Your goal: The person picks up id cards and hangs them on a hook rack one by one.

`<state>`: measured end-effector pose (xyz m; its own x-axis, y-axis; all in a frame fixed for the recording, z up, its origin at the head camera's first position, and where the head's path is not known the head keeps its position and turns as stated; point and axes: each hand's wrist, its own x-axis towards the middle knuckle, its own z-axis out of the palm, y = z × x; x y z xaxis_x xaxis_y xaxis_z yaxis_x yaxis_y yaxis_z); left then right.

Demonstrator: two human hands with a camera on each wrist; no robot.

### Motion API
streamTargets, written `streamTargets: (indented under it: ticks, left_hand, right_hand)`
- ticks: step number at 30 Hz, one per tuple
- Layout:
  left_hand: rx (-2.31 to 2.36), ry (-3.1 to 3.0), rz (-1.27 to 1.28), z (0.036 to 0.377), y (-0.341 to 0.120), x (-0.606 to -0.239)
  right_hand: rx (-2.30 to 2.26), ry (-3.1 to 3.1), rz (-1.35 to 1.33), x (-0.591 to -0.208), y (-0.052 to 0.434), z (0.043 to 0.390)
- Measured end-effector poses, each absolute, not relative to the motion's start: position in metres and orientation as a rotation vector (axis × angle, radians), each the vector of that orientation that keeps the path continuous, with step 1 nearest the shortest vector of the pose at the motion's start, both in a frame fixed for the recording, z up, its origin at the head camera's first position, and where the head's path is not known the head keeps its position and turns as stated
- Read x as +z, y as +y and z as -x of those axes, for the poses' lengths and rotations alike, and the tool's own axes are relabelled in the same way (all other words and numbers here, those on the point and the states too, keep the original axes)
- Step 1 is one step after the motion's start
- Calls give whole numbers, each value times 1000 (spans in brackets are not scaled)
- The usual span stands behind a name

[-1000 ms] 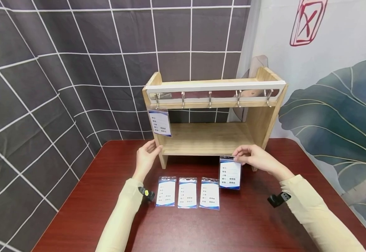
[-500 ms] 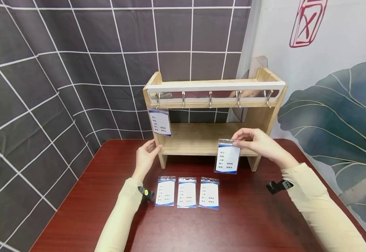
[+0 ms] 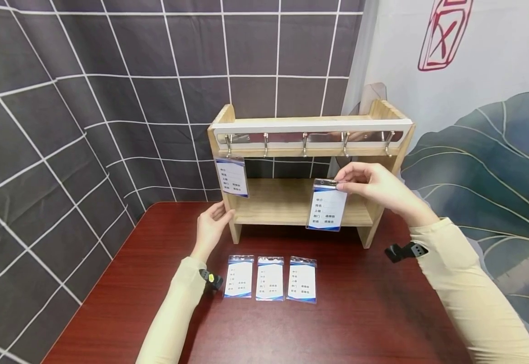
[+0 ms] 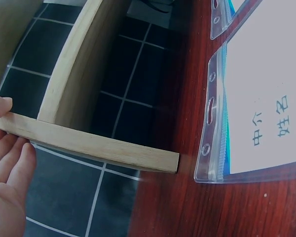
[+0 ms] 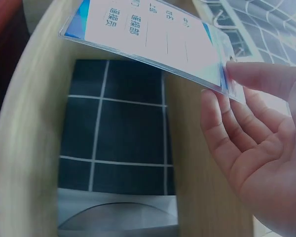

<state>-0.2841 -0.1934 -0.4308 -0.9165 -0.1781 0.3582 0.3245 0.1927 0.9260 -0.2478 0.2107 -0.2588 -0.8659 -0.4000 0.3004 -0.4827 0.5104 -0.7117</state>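
The badge holder now hangs higher than half a second ago, in front of the wooden rack and just below its hook rail, pinched at its top edge by the right hand. The left hand stays flat against the rack's left leg, its grip relaxed. Three badges lie on the counter before the rack.

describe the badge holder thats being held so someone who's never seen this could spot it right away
Start at the wooden shelf rack standing on the red table. In front of its right half, the right hand pinches a clear badge holder by its top edge. Unlike the three lying flat on the table and the one hanging from the leftmost hook, it is held in mid-air.
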Motion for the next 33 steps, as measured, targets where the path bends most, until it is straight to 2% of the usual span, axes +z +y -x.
streamTargets:
  ticks: [14,33]
  left_hand:
    - [-1759,-2107,113,284,-192,-429]
    - [-1753,-2102,126,281,-192,-428]
  right_hand:
    - [1275,-2581,-871,-242,195,253]
    - [1345,-2463,-1019,-224,139,259]
